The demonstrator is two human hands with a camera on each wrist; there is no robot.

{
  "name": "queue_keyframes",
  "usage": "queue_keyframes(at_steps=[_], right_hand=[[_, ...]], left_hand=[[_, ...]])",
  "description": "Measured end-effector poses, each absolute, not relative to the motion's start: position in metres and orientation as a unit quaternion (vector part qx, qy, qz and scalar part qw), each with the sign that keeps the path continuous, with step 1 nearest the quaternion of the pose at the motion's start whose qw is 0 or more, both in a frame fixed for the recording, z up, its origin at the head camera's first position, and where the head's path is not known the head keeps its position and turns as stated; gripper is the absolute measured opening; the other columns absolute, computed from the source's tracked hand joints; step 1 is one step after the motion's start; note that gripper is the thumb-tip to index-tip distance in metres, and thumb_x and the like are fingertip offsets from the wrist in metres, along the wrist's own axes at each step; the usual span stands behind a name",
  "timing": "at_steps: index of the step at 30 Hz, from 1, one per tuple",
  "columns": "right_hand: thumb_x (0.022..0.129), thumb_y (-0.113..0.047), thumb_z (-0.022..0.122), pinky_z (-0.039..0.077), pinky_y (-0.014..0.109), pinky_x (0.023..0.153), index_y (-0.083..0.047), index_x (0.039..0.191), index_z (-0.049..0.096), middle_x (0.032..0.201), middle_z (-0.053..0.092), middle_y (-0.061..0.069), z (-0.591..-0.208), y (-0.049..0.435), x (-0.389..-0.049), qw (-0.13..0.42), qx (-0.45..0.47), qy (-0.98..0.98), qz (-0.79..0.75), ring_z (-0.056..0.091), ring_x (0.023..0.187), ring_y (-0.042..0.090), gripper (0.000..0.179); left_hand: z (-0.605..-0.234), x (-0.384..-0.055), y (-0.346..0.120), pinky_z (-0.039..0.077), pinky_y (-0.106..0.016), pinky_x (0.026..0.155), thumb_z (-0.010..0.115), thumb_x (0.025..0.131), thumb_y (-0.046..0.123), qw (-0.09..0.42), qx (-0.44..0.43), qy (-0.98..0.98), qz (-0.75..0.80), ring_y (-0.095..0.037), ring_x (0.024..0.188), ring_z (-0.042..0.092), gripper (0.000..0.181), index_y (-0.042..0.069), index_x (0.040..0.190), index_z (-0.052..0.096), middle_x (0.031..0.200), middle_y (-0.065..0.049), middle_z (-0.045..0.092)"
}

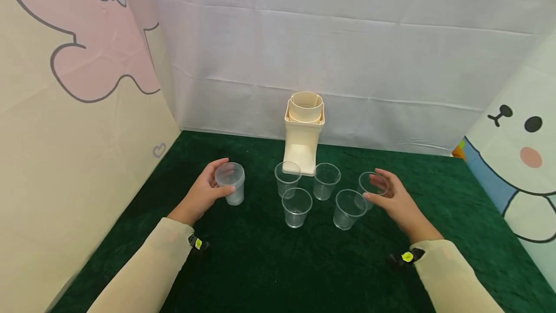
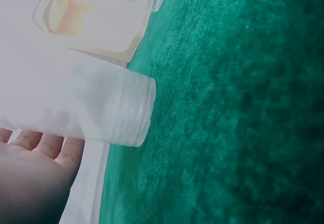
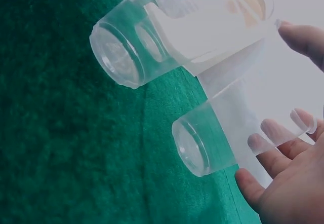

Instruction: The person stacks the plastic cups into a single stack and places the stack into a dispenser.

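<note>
My left hand (image 1: 204, 191) holds a stack of nested translucent plastic cups (image 1: 231, 180), its thumb in front and fingers behind. The stack's bottom (image 2: 144, 112) is close over the green cloth in the left wrist view. On the right, my right hand (image 1: 394, 198) curves around a clear plastic cup (image 1: 368, 183), thumb at the near rim and fingers showing through the far wall. Just left of it stands another clear cup (image 1: 349, 206). Three more upright clear cups are in the middle: a front one (image 1: 297, 209) and two behind, left (image 1: 286, 180) and right (image 1: 326, 185).
A cream plastic stand (image 1: 300, 144) with a round collar on top stands at the back, behind the middle cups. Dark green cloth (image 1: 269, 264) covers the table. White fabric (image 1: 339, 57) hangs behind, and printed curtains (image 1: 87, 134) close in the sides.
</note>
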State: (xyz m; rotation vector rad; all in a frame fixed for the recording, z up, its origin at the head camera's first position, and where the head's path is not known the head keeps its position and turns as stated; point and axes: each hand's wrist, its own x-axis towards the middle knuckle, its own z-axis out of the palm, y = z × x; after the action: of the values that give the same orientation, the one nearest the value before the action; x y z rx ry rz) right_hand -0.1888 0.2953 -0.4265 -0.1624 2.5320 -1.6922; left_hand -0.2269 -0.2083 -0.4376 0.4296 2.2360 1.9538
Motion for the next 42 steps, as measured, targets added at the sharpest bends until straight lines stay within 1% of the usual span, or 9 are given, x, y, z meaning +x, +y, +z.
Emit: queue_keyframes(at_steps=[5,9,15,20,21,25,28,32,42], right_hand=[[0.1,-0.024,0.07,0.026,0.069,0.114,-0.004,0.162,0.015,0.163,0.028,0.025,-0.4267,0.2957,-0.1906,0.041,-0.051,0.827,-0.558,0.025,0.149,0.043,0.086],[0.1,-0.017,0.069,0.024,0.069,0.114,-0.001,0.161,0.016,0.162,0.028,0.026,-0.4278,0.2978,-0.1909,0.033,-0.064,0.823,-0.563,0.024,0.149,0.045,0.082],[0.101,-0.01,0.066,0.033,0.058,0.112,0.0,0.16,0.016,0.161,0.029,0.025,-0.4315,0.301,-0.1916,0.029,-0.076,0.826,-0.557,0.027,0.147,0.043,0.078],[0.101,-0.012,0.067,0.031,0.065,0.112,-0.001,0.16,0.015,0.161,0.029,0.025,-0.4318,0.302,-0.1914,0.033,-0.073,0.823,-0.563,0.028,0.147,0.043,0.08],[0.101,-0.014,0.067,0.032,0.063,0.112,-0.001,0.161,0.015,0.161,0.029,0.024,-0.4317,0.3022,-0.1913,0.035,-0.073,0.822,-0.564,0.028,0.147,0.043,0.08],[0.102,-0.018,0.067,0.041,0.047,0.108,-0.002,0.161,0.015,0.161,0.031,0.023,-0.4319,0.3031,-0.1912,0.04,-0.073,0.822,-0.563,0.03,0.146,0.042,0.08],[0.102,-0.019,0.067,0.04,0.05,0.11,-0.003,0.161,0.014,0.16,0.032,0.023,-0.4324,0.3034,-0.1911,0.042,-0.073,0.82,-0.567,0.031,0.146,0.042,0.081],[0.102,-0.017,0.066,0.03,0.067,0.112,-0.003,0.162,0.013,0.161,0.032,0.024,-0.4331,0.3036,-0.1916,0.046,-0.071,0.812,-0.577,0.03,0.146,0.043,0.081],[0.102,-0.017,0.067,0.027,0.07,0.112,-0.002,0.162,0.01,0.162,0.028,0.026,-0.4257,0.3032,-0.1939,0.049,-0.049,0.813,-0.578,0.027,0.148,0.046,0.084]], left_hand=[[-0.4367,-0.2279,-0.2071,0.026,-0.054,0.12,0.074,0.095,0.011,0.071,0.134,0.739,0.657,-0.032,0.146,0.036,0.078,0.01,0.159,0.027,0.158,-0.012,0.038],[-0.4361,-0.2285,-0.2068,0.028,-0.055,0.119,0.073,0.095,0.01,0.071,0.136,0.739,0.656,-0.035,0.146,0.036,0.079,0.008,0.159,0.026,0.157,-0.015,0.037],[-0.4355,-0.2288,-0.2065,0.029,-0.055,0.118,0.073,0.095,0.009,0.073,0.135,0.737,0.658,-0.035,0.145,0.036,0.078,0.008,0.158,0.027,0.157,-0.016,0.037],[-0.4349,-0.2292,-0.2063,0.031,-0.054,0.118,0.073,0.095,0.008,0.075,0.133,0.736,0.66,-0.035,0.144,0.038,0.078,0.008,0.158,0.027,0.156,-0.016,0.038],[-0.435,-0.2292,-0.2064,0.031,-0.054,0.118,0.072,0.095,0.008,0.076,0.133,0.736,0.66,-0.035,0.144,0.038,0.078,0.008,0.158,0.027,0.156,-0.016,0.038],[-0.4366,-0.2303,-0.2077,0.031,-0.055,0.117,0.073,0.095,0.009,0.078,0.128,0.738,0.658,-0.038,0.144,0.037,0.077,0.007,0.158,0.029,0.155,-0.016,0.039],[-0.437,-0.2308,-0.2077,0.031,-0.057,0.117,0.074,0.095,0.012,0.079,0.119,0.746,0.65,-0.038,0.142,0.039,0.074,0.009,0.156,0.032,0.154,-0.016,0.041],[-0.4382,-0.2322,-0.2081,0.032,-0.06,0.116,0.075,0.095,0.017,0.078,0.107,0.762,0.634,-0.037,0.139,0.043,0.07,0.012,0.154,0.037,0.151,-0.015,0.044],[-0.4431,-0.2356,-0.2124,0.034,-0.061,0.115,0.075,0.096,0.022,0.071,0.108,0.778,0.615,-0.036,0.133,0.047,0.065,0.014,0.151,0.041,0.148,-0.014,0.047]])
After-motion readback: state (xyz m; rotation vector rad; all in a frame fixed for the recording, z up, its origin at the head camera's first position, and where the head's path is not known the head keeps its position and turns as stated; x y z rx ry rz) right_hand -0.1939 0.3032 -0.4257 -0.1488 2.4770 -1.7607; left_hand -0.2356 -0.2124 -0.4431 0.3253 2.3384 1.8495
